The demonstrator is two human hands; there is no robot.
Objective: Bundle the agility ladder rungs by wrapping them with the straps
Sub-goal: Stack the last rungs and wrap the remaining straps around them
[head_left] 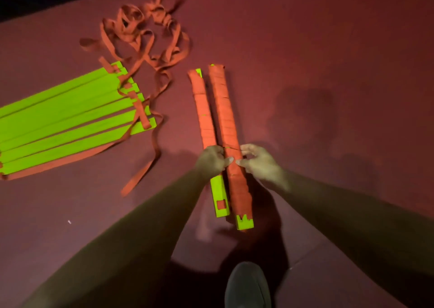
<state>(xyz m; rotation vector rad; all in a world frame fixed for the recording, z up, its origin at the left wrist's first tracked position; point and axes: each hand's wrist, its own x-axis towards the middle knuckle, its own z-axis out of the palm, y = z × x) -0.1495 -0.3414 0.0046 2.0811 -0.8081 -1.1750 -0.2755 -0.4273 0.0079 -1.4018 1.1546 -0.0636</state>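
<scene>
**Two hands pinching at the strap on the fuller bundle**

The person is standing over the floor (328,49) and bending both arms down to the wrapped bundle (223,110), which is lying lengthwise, running away from them. The left hand (211,161) is curling in from one side and the right hand (259,163) from the other. Their fingers (229,159) are meeting tip to tip on top of the red wrapping, pinching it between them. To me they seem to be tucking or tightening a turn of strap so it does not slip loose, though the exact bit being pinched is too small to make out.

Under the left fingers the half-wrapped bundle (204,110) is lying just beside the first, almost touching it. Its green end is showing bare on the near side of those fingers, so I judge its wrapping is unfinished. Laying the two side by side is probably keeping both within easy reach.

Well apart from the left fingers, out to their far side, the loose rungs (58,124) are fanning out flat. Their straps (145,26) are trailing into a tangle beyond the fingertips, with one end running back toward the hands. These are looking like the bulk of the work left. A shoe (246,284) is showing below the wrists.
</scene>
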